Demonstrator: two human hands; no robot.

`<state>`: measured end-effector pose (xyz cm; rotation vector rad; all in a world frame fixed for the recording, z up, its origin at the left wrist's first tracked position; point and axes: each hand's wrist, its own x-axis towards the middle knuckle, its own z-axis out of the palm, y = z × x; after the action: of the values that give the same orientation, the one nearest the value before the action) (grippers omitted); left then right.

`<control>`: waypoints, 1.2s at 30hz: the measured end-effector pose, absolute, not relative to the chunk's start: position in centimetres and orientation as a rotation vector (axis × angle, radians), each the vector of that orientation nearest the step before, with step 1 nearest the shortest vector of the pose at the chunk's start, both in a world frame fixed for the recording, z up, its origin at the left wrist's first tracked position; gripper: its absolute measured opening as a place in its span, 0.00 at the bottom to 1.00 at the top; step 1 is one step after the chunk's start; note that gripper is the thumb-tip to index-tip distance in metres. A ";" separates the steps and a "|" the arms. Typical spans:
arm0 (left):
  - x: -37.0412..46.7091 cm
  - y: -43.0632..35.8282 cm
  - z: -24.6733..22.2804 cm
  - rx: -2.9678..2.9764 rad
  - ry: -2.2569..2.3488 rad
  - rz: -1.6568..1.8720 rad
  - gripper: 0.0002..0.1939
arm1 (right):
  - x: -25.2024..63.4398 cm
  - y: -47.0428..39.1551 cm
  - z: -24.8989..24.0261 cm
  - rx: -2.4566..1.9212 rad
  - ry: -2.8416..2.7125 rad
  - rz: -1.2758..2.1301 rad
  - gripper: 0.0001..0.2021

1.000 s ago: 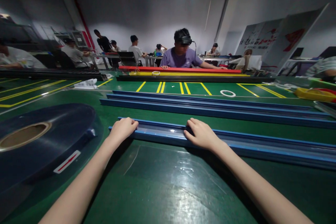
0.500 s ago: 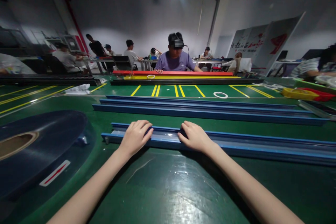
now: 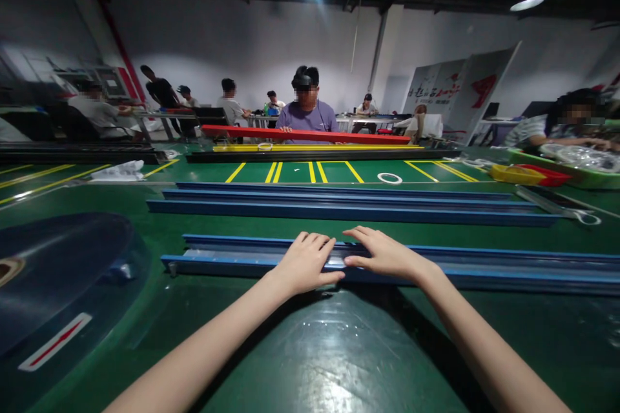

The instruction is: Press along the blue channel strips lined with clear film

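A long blue channel rail (image 3: 484, 264) lies across the green table in front of me, with a clear plastic strip (image 3: 213, 254) along its trough. My left hand (image 3: 305, 262) rests over the rail near its middle, fingers stretched out and thumb pointing right. Just to its right, my right hand (image 3: 387, 255) is over the same rail with its fingers apart. The two hands are close together, with a short gap between them. Whether the fingertips press the strip cannot be made out.
More blue rails (image 3: 339, 210) lie parallel behind. At left sits a large dark roll (image 3: 72, 271). A white ring (image 3: 390, 178) lies farther back. Across the table a person (image 3: 310, 113) holds a red bar (image 3: 310, 135). Yellow and red trays (image 3: 518, 173) stand at right.
My left hand has slid right along the rail toward my right hand, its fingers spreading. The right hand has opened more. The view has shifted a little; the person opposite has tilted the red bar.
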<state>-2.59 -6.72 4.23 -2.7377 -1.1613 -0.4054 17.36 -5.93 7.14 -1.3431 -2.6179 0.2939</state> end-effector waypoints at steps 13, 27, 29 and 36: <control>-3.0 -5.1 3.4 -2.685 -1.205 -0.369 0.34 | 21.8 -5.9 6.0 -1.489 -2.590 0.338 0.40; -10.0 -1.8 3.8 -2.613 -1.245 -0.247 0.32 | 25.1 -3.9 4.7 -1.498 -2.496 0.069 0.35; -11.2 -1.3 3.9 -2.596 -1.258 -0.212 0.32 | 26.2 -3.8 4.8 -1.537 -2.478 0.061 0.34; -15.2 0.4 3.5 -2.511 -1.260 -0.089 0.32 | 28.4 -2.9 3.5 -1.580 -2.393 0.082 0.31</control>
<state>-15.19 0.42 3.54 -2.5112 -1.2605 -0.0891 28.40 -2.94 3.50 -1.5803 -2.3934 0.0824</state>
